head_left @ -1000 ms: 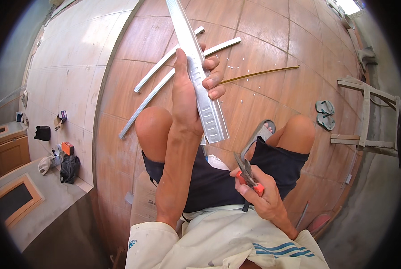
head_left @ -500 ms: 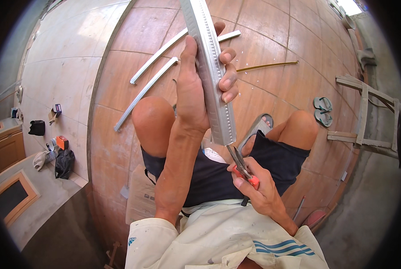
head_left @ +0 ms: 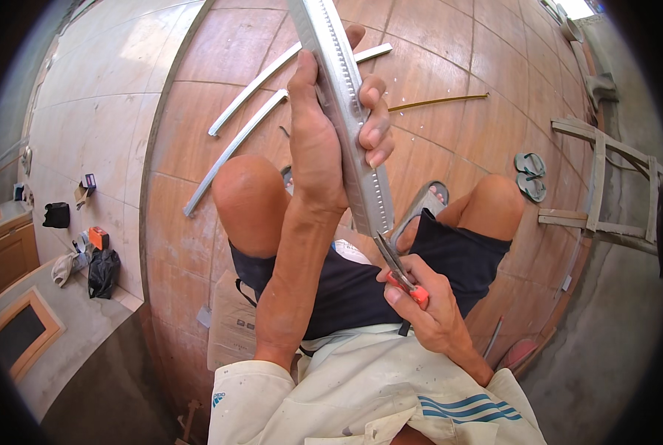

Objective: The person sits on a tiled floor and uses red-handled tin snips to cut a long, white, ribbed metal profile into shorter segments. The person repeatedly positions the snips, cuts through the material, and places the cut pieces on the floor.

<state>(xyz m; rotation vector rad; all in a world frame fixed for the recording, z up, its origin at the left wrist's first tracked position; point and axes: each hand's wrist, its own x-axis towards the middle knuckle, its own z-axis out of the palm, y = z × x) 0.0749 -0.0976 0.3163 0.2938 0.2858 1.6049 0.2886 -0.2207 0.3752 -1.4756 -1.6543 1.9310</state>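
My left hand (head_left: 320, 141) is wrapped round a long silver metal channel (head_left: 366, 200), with the thumb on one side and the fingers on the other. The channel slants from the top of the view down toward my lap, and a row of small notches or holes runs along it. In my right hand (head_left: 435, 297) is a pair of snips (head_left: 400, 271) with red handles. Their blades are at the lower end of the channel, at its corner; whether they grip the metal is too small to tell. My right fingers are closed round the handles.
More metal channels (head_left: 235, 152) lie on the tiled floor (head_left: 450, 133) beyond my knees, along with a thin yellowish strip (head_left: 443, 102). Green flip-flops (head_left: 530, 178) and a wooden frame (head_left: 598, 185) are at right. A cardboard piece (head_left: 228, 330) is beside my left thigh; a black bag (head_left: 103, 273) is farther left.
The whole view has shifted slightly. The snips' tips are a little higher, close against the channel's lower end. Both hands keep their holds.
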